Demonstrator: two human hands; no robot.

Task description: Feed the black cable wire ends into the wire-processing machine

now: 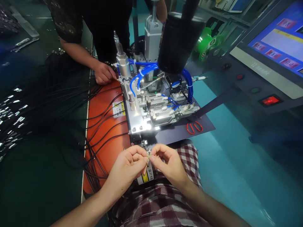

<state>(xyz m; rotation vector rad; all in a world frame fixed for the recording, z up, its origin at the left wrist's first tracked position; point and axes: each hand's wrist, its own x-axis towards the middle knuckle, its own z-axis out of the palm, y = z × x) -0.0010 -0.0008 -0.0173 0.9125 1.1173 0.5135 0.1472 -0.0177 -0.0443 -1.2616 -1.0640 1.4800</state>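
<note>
My left hand (129, 165) and my right hand (169, 165) meet fingertip to fingertip just in front of the machine's near edge. Both are closed in a pinch on a thin, pale greenish wire (148, 155), mostly hidden by the fingers. Black cables (104, 138) cross the orange base (101, 108) from the left, and some pass behind my left wrist. Just beyond my fingers is a small metal part of the bench machine (138, 121), which carries metal slides, cylinders and blue air tubes.
A co-worker's hand (104, 73) touches the machine's far left side. Red-handled scissors (194, 127) lie on the dark plate at right. A control panel with a screen (274, 47) stands right, near a green spool (207, 44). A black cylinder (177, 44) hangs above. Bundled cables (54, 82) lie left.
</note>
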